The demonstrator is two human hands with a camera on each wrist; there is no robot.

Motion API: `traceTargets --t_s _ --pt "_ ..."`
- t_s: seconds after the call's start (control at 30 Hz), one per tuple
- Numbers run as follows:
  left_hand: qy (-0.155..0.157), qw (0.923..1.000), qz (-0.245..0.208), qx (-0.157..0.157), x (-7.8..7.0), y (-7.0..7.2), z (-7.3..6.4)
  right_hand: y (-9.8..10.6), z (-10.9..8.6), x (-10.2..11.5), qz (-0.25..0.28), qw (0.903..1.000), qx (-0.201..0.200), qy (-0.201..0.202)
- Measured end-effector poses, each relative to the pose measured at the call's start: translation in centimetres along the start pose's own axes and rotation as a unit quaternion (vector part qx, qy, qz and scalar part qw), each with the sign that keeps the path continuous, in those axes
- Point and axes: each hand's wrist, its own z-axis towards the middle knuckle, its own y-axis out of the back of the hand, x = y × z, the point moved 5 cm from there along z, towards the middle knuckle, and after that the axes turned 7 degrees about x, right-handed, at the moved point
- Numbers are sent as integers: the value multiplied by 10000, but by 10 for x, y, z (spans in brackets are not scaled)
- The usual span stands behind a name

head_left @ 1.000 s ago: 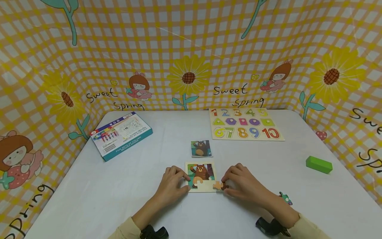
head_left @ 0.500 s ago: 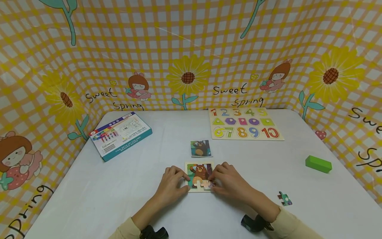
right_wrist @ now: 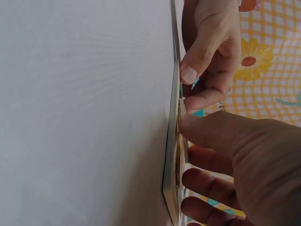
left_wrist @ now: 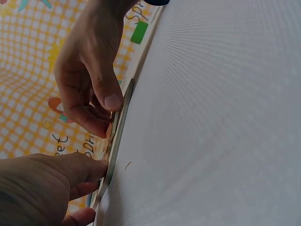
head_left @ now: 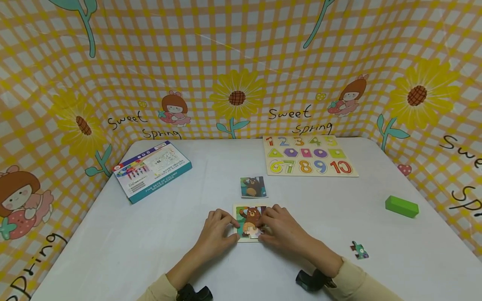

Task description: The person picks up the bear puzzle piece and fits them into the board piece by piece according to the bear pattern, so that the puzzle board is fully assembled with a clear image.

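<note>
A small wooden bear puzzle board (head_left: 246, 240) lies flat in front of me in the head view. Its left edge is held by my left hand (head_left: 216, 234), with thumb and fingertips at the rim. My right hand (head_left: 284, 230) pinches a pale-and-brown puzzle piece (head_left: 253, 232) over the lower part of the board, and its fingers hide the board's right side. In the right wrist view the held piece (right_wrist: 186, 149) shows edge-on, close over the board. A loose green puzzle piece (head_left: 360, 250) lies on the table to the right of my right forearm.
Beyond the board lies a bear picture card (head_left: 254, 187). A number-and-shape board (head_left: 312, 156) sits at the back right, a flat teal-sided box (head_left: 153, 171) at the back left. Far right is a green block (head_left: 401, 207). Patterned cloth walls surround the white table (head_left: 169, 225).
My right hand has moved left, carrying the puzzle piece from the board's right edge to over its lower middle. The loose green piece is now uncovered. My left hand stays put.
</note>
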Motion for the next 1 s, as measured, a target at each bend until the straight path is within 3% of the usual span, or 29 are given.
traceTargets --t_s 0.53,1.0 --pt "36 10000 -21 -14 -4 0 1 -3 1 -1 -31 9999 135 -24" --pt "54 9999 109 -100 -20 -10 10 -3 2 -2 -53 9998 186 -71"
